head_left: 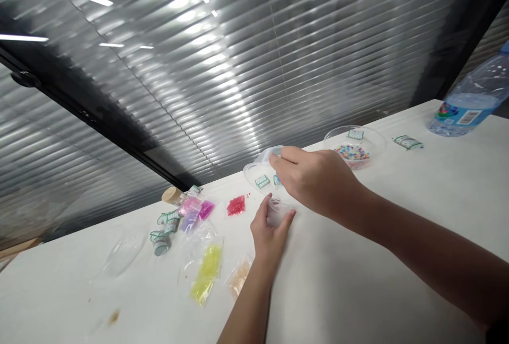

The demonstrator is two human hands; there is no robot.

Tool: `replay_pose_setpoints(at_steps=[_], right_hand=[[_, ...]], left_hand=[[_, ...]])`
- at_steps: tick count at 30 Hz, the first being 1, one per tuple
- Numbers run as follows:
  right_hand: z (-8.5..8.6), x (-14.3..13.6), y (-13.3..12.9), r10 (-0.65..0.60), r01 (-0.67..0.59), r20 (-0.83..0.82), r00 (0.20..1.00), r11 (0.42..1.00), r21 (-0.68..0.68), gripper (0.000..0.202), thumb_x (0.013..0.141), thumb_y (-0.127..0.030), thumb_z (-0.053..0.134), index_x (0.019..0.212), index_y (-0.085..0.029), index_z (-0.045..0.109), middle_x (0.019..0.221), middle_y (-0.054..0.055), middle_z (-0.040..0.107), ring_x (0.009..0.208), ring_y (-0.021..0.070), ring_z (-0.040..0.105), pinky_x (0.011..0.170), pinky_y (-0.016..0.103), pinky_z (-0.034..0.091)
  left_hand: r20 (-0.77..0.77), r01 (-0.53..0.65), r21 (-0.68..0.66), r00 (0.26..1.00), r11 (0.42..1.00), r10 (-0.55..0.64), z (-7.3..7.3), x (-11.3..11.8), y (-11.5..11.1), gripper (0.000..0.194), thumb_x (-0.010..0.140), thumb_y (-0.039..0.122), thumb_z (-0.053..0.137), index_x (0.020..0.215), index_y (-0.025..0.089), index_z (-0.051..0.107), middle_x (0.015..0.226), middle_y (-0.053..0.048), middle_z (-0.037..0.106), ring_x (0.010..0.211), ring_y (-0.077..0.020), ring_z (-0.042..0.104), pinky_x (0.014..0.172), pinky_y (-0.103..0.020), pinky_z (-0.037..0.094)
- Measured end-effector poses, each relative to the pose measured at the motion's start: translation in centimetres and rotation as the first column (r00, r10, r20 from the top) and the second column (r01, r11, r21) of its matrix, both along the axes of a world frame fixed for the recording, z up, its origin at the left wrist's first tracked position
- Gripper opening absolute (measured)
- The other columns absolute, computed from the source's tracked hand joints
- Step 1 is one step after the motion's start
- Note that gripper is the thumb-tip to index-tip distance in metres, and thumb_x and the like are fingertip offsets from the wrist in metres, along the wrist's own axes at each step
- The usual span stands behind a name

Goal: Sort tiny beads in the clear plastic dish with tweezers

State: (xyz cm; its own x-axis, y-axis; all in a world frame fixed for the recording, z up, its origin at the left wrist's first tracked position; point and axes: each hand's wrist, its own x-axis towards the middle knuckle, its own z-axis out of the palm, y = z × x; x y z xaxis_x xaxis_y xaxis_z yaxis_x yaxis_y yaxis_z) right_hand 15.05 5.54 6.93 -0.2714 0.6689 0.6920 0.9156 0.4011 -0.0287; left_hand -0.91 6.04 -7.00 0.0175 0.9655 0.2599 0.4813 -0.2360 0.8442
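My left hand (270, 227) is wrapped round a small clear cup (278, 212) on the white table, thumb on one side and fingers on the other. Above and beyond it, my right hand (310, 174) pinches a translucent, whitish piece (270, 154) between thumb and fingers. Below that piece a clear round dish (250, 177) holds small green-edged packets (262, 181). To the left of the cup lies a packet of red beads (236, 205). Behind my right wrist is a second clear dish (377, 145) with multicoloured beads (352, 153).
A water bottle (465, 108) stands tilted in view at the right, near a green-edged packet (408, 142). On the left are a yellow bag (207, 272), pink and purple bags (194, 211), an orange bag (238, 276), small bundles (160, 243) and a clear lid (125, 253).
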Motion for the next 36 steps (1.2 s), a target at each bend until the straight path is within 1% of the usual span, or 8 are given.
replay_pose_setpoints(at_steps=[5, 9, 14, 19, 24, 27, 33, 36], right_hand=[[0.17, -0.22, -0.14, 0.046, -0.047, 0.034, 0.998, 0.999, 0.006, 0.029, 0.075, 0.004, 0.042, 0.061, -0.015, 0.059, 0.055, -0.003, 0.039, 0.045, 0.0082, 0.017, 0.044, 0.028, 0.016], [0.16, -0.17, -0.13, 0.035, -0.035, 0.027, 0.999, 0.999, -0.007, 0.028, 0.077, 0.001, 0.044, 0.06, -0.016, 0.057, 0.053, -0.003, 0.036, 0.045, 0.0084, 0.017, 0.044, 0.028, 0.015], [-0.03, -0.17, -0.07, 0.056, -0.058, 0.024, 0.998, 0.997, 0.045, 0.026, 0.078, 0.0, 0.044, 0.062, -0.016, 0.058, 0.054, -0.003, 0.036, 0.045, 0.0082, 0.016, 0.043, 0.028, 0.015], [-0.05, -0.32, -0.19, 0.065, -0.067, 0.046, 0.997, 0.997, 0.044, 0.028, 0.079, 0.0, 0.043, 0.062, -0.016, 0.058, 0.054, -0.003, 0.035, 0.045, 0.0083, 0.016, 0.043, 0.028, 0.016], [0.05, -0.44, -0.37, 0.087, -0.088, 0.031, 0.996, 0.995, 0.055, 0.029, 0.081, 0.0, 0.042, 0.063, -0.016, 0.058, 0.053, -0.004, 0.032, 0.044, 0.008, 0.015, 0.042, 0.028, 0.015], [0.01, -0.49, -0.42, 0.097, -0.098, 0.025, 0.995, 0.994, 0.052, 0.028, 0.081, 0.0, 0.043, 0.063, -0.015, 0.058, 0.054, -0.004, 0.033, 0.044, 0.008, 0.016, 0.042, 0.028, 0.016], [-0.2, -0.56, -0.36, 0.089, -0.093, 0.058, 0.994, 0.993, 0.074, 0.027, 0.081, 0.001, 0.043, 0.075, -0.015, 0.064, 0.055, -0.004, 0.039, 0.044, 0.0079, 0.02, 0.042, 0.027, 0.018], [-0.45, -0.56, -0.38, 0.082, -0.091, 0.094, 0.992, 0.99, 0.104, 0.027, 0.079, 0.001, 0.043, 0.076, -0.015, 0.065, 0.055, -0.004, 0.039, 0.044, 0.008, 0.02, 0.042, 0.026, 0.017]], left_hand=[[0.009, -0.011, -0.003, 1.0, 1.0, 0.011, 0.43, 0.21, -0.17, 0.053, 0.068, 0.043, 0.078, 0.113, 0.019, 0.067, 0.099, -0.008, 0.073, 0.093, -0.0246, 0.067, 0.084, -0.037, 0.054], [0.018, -0.023, -0.02, 1.0, 1.0, 0.023, 0.49, 0.28, -0.12, 0.051, 0.066, 0.043, 0.079, 0.11, 0.019, 0.068, 0.094, -0.007, 0.072, 0.09, -0.0233, 0.066, 0.081, -0.036, 0.053], [-0.004, -0.017, -0.014, 1.0, 1.0, 0.017, 0.33, 0.24, -0.04, 0.051, 0.065, 0.044, 0.08, 0.108, 0.02, 0.068, 0.089, -0.006, 0.072, 0.085, -0.0229, 0.066, 0.078, -0.036, 0.053], [-0.017, -0.012, -0.002, 1.0, 1.0, 0.012, 0.17, 0.23, -0.05, 0.049, 0.066, 0.045, 0.079, 0.106, 0.019, 0.068, 0.088, -0.005, 0.071, 0.081, -0.0215, 0.064, 0.075, -0.034, 0.053], [-0.028, -0.028, 0.003, 0.999, 1.0, 0.028, 0.12, 0.24, -0.05, 0.048, 0.066, 0.045, 0.079, 0.104, 0.019, 0.068, 0.086, -0.005, 0.071, 0.079, -0.0212, 0.064, 0.073, -0.034, 0.052], [-0.029, -0.035, 0.002, 0.999, 0.999, 0.035, 0.15, 0.22, -0.04, 0.048, 0.065, 0.045, 0.079, 0.104, 0.019, 0.068, 0.085, -0.005, 0.071, 0.078, -0.0212, 0.064, 0.072, -0.034, 0.052], [-0.035, -0.037, -0.015, 0.999, 0.999, 0.037, 0.01, 0.18, 0.0, 0.051, 0.065, 0.045, 0.079, 0.106, 0.016, 0.067, 0.087, -0.007, 0.071, 0.078, -0.021, 0.064, 0.072, -0.033, 0.052], [-0.032, -0.037, -0.02, 0.999, 0.999, 0.036, 0.0, 0.19, 0.02, 0.05, 0.065, 0.043, 0.079, 0.105, 0.016, 0.067, 0.086, -0.006, 0.071, 0.077, -0.0206, 0.064, 0.071, -0.033, 0.052]])
